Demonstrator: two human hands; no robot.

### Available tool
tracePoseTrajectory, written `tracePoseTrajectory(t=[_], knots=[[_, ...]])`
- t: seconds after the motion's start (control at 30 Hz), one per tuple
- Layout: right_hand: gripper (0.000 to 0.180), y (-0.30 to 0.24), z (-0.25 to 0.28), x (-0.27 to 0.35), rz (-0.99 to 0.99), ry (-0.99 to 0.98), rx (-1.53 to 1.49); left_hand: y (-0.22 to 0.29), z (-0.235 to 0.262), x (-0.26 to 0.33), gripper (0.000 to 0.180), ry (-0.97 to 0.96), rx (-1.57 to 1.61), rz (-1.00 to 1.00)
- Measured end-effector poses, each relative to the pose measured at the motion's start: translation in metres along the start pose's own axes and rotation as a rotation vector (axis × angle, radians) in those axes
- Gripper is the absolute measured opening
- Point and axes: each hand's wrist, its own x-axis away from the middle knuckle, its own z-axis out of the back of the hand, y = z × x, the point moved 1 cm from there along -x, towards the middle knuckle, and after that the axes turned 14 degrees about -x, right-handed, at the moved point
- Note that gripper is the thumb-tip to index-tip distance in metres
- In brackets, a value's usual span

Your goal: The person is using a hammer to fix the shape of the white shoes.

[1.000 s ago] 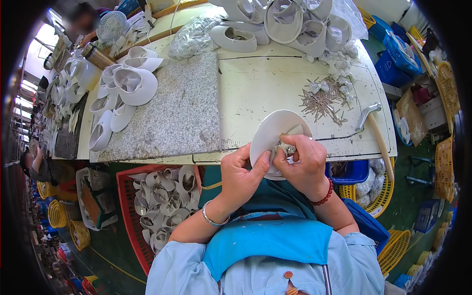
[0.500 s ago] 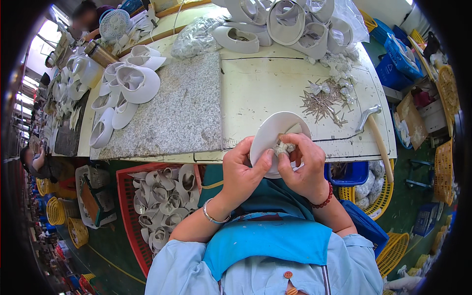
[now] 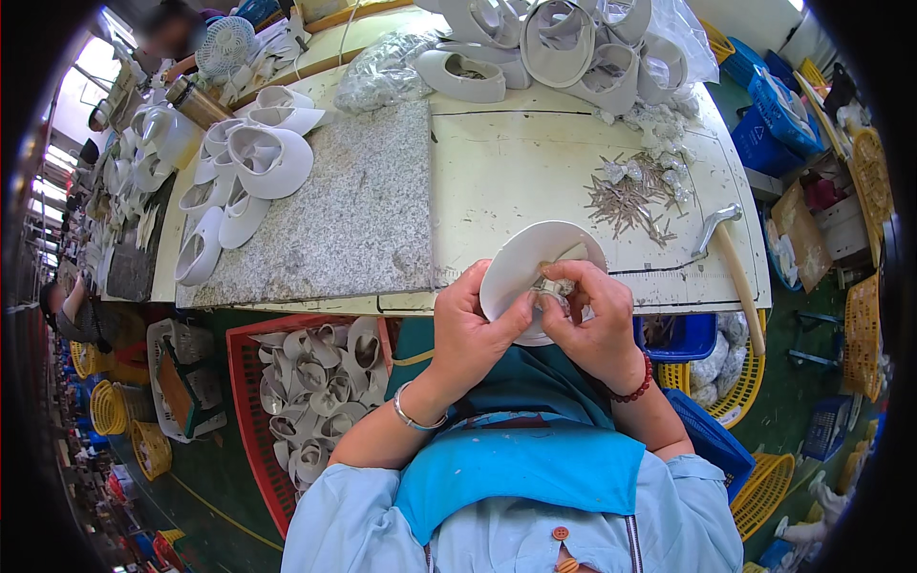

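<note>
In front of my chest, at the table's near edge, I hold a white, round-edged, visor-shaped piece tilted with its hollow side toward me. My left hand is closed on its left rim, thumb inside the hollow and fingers behind. Inside the hollow, the fingertips of my right hand pinch a small crumpled silvery-white bundle; what it consists of is too small to make out. My left thumb tip touches the bundle too. Several similar white pieces stand on a grey stone slab to the left.
At the right of the table lie a heap of thin metal pins and a hammer. More white pieces and clear plastic bags crowd the back. Below the edge are a red crate of white pieces and a blue bin.
The white piece has tilted slightly and shifted a little down in my hands. My right fingers have shifted their pinch on the small bundle. The table items stay put.
</note>
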Motion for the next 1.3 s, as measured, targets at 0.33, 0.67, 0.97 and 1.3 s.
tracePoseTrajectory(t=[0.33, 0.67, 0.97, 1.3], knots=[[0.02, 0.004, -0.009, 0.001, 0.127, 0.119, 0.136, -0.002, -0.001, 0.002, 0.024, -0.015, 0.021, -0.012], [0.023, 0.007, -0.007, 0.0, 0.198, 0.146, 0.212, 0.0, -0.003, 0.015, 0.02, -0.001, 0.057, -0.009], [0.023, 0.004, -0.006, -0.003, 0.288, 0.132, 0.265, -0.001, -0.006, 0.018, 0.022, 0.027, 0.069, -0.047], [0.027, 0.002, -0.005, -0.005, 0.341, 0.13, 0.365, -0.009, -0.013, 0.022, 0.034, -0.038, 0.071, -0.172]])
